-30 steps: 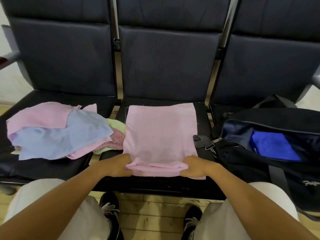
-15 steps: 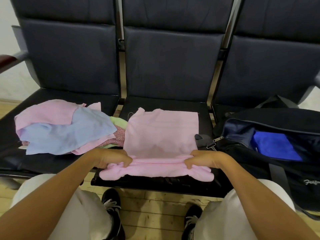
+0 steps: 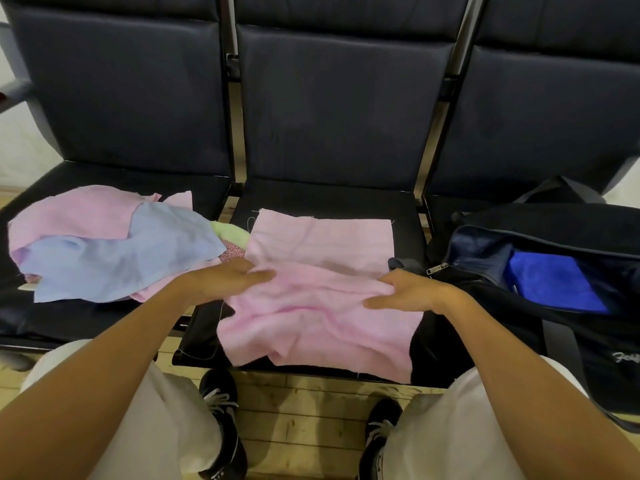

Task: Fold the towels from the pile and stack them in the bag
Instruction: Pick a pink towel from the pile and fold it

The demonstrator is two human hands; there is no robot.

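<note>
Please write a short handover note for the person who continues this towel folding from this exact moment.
Left hand: open, fingers flat on the pink towel.
Right hand: open, fingers on the same towel.
The pink towel lies rumpled on the middle seat, not folded yet.
Pile waits on the left seat.
Bag, on the right, is open; one blue towel inside.
Left: fold pink, bag it, continue with the pile.

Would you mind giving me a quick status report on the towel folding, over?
Both hands open: left hand and right hand flat on pink towel. Towel rumpled on middle seat, not folded. Pile waiting at left; bag open, nothing blocking.
</note>
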